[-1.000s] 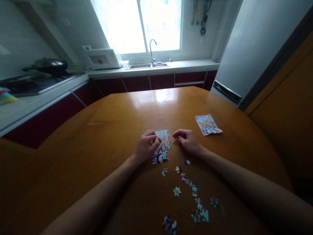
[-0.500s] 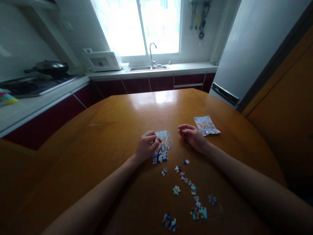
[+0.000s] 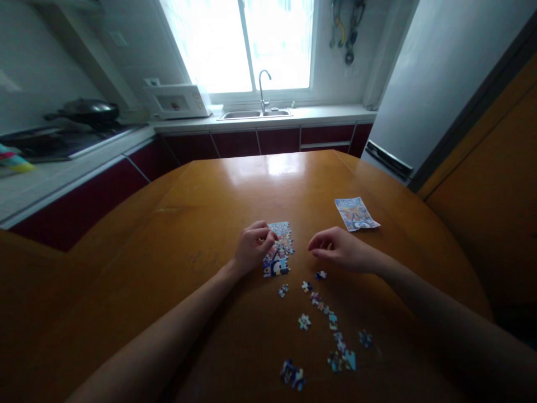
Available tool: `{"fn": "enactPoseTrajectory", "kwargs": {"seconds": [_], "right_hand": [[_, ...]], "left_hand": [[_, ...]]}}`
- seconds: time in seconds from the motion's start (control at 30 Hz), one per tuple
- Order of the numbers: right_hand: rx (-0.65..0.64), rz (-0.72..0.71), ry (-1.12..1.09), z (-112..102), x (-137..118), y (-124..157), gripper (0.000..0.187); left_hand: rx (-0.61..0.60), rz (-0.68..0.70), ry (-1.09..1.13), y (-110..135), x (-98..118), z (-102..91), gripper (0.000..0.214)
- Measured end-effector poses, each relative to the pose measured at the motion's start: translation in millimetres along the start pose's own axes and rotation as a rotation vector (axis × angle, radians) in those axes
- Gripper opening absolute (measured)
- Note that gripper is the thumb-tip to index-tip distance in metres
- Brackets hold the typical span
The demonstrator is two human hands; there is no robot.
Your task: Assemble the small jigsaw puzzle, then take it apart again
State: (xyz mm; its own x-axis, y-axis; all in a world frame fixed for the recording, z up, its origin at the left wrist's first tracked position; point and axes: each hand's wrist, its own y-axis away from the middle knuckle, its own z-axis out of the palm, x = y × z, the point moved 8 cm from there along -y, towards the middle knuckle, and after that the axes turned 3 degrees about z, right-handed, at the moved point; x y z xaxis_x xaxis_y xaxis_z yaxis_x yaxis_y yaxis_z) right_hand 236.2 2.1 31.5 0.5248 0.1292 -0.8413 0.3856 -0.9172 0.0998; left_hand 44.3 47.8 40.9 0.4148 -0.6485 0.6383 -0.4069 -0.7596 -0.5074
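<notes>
1. Right hand (image 3: 342,249): lower than half a second ago, drawn toward the person, away from the printed leaflet (image 3: 356,214). Half-open, fingers loosely curled, nothing visible in them; now just above a blue-and-white puzzle piece (image 3: 321,275) on the desk (image 3: 201,212).
2. Left hand (image 3: 253,249): same spot as before, fingers curled over left edge of the jigsaw puzzle (image 3: 282,243); can't tell if gripping.
3. Jigsaw puzzle: partly assembled, between the hands, no visible change.
4. Loose pieces (image 3: 333,321): nearer the person, same layout. Leaflet unmoved.
</notes>
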Motion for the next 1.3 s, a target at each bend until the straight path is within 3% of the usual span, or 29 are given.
{"fn": "enactPoseTrajectory", "kwargs": {"seconds": [0.23,0.33,0.47,0.57,0.7,0.87,1.07,1.17,1.3], "right_hand": [[0.146,-0.123,0.452,4,-37,28,0.011],[0.032,-0.213,0.582,30,-58,44,0.011],[-0.237,-0.406,0.623,90,-81,76,0.012],[-0.358,-0.353,0.695,126,-74,87,0.019],[-0.424,-0.252,0.721,144,-62,87,0.024],[-0.438,-0.189,0.637,132,-71,89,0.006],[-0.389,-0.138,0.29,108,-78,86,0.007],[-0.188,-0.124,-0.013,76,-65,56,0.008],[0.186,-0.188,-0.344,18,-33,13,0.006]], "left_hand": [[-0.011,0.003,-0.003,1,-5,2.8,0.029],[-0.008,0.01,-0.01,1,-4,2.1,0.029],[-0.006,0.01,-0.008,0,-1,1.1,0.031],[-0.007,0.008,-0.002,0,-1,1.6,0.031],[-0.005,0.011,0.003,1,-2,2.3,0.03],[0.001,0.016,0.006,0,0,1.8,0.03],[-0.01,0.023,0.005,1,-1,2.6,0.03],[-0.025,0.054,0.001,1,2,3.1,0.03],[-0.006,0.238,-0.027,2,19,1.4,0.018]]}}
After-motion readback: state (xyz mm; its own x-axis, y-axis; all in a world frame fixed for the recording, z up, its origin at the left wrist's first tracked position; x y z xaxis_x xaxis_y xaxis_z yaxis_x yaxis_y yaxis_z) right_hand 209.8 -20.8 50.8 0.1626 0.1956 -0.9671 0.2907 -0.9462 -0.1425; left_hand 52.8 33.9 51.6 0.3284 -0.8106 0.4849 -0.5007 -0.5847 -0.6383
